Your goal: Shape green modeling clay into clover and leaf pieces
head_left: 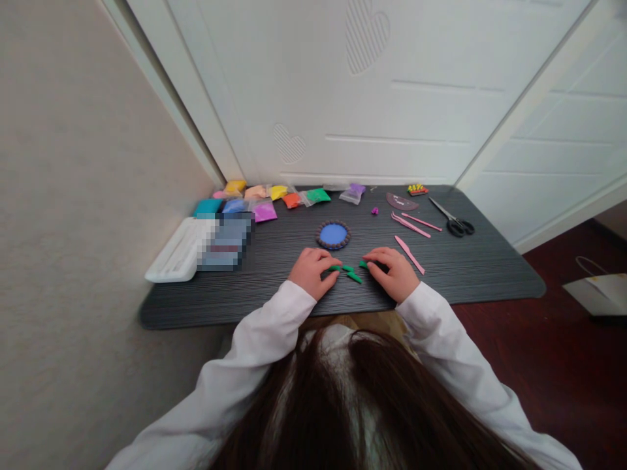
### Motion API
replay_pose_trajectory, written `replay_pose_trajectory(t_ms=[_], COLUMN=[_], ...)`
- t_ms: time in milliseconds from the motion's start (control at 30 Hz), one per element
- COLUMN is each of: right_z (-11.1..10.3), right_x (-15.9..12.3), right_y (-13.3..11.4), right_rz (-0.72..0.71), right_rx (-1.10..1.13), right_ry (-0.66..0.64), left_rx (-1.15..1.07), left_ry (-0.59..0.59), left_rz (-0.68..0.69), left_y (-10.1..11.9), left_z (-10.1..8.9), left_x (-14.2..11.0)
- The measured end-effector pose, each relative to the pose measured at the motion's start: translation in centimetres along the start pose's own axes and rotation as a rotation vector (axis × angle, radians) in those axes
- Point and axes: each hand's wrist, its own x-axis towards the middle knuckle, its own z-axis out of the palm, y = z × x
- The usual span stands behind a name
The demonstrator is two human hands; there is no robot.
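Green pieces (354, 277) lie on the desk (196, 307) between our left hand (313, 269) and right hand (392, 273). Fingertips curled at one piece each; whether gripped, we cannot tell. If soft, hard pressing could flatten them. Desk's front edge close behind; blue disc (334, 234) just beyond; more room leftward, pink knife (410, 256) bounding the right.

on a table (206, 300), clay pieces (354, 277) lie between the left hand (312, 271) and right hand (393, 273); a disc (334, 234) sits just behind, packets (265, 211) at back left, case (171, 254) far left, scissors (455, 226) far right.
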Motion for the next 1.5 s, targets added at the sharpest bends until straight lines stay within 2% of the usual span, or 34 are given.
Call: replay_pose_trajectory(t_ms=[167, 400, 500, 667, 800, 1033, 1300, 1500], right_z=[0.1, 0.3, 0.2, 0.4, 0.5, 0.5, 0.7, 0.7], right_x=[-0.1, 0.0, 0.0, 0.0, 0.0, 0.1, 0.0, 0.0], right_y=[-0.2, 0.1, 0.1, -0.1, -0.1, 0.1, 0.3, 0.2], right_rz=[-0.005, -0.011, -0.014, -0.041, -0.044, -0.016, 0.028, 0.028], right_rx=[-0.001, 0.002, -0.008, -0.047, -0.074, -0.078, -0.085, -0.087], right_ry=[0.014, 0.047, 0.033, -0.063, -0.099, -0.087, -0.039, -0.031], left_rx=[0.01, -0.275, -0.431, -0.798, -1.106, -1.541, -1.827, -1.894], left_ry=[-0.025, -0.007, 0.06, 0.221, 0.258, 0.311, 0.298, 0.348], left_rz=[0.126, 0.075, -0.011, -0.264, -0.37, -0.549, -0.677, -0.815], left_y=[1.1, 2.6, 2.3, 0.2, -0.7, -0.2, -0.3, -0.8], left_z=[0.6, 1.2, 0.8, 0.4, 0.7, 0.2, -0.8, -1.3], left_x=[0.1, 0.7, 0.7, 0.4, 0.4, 0.9, 1.1, 1.1])
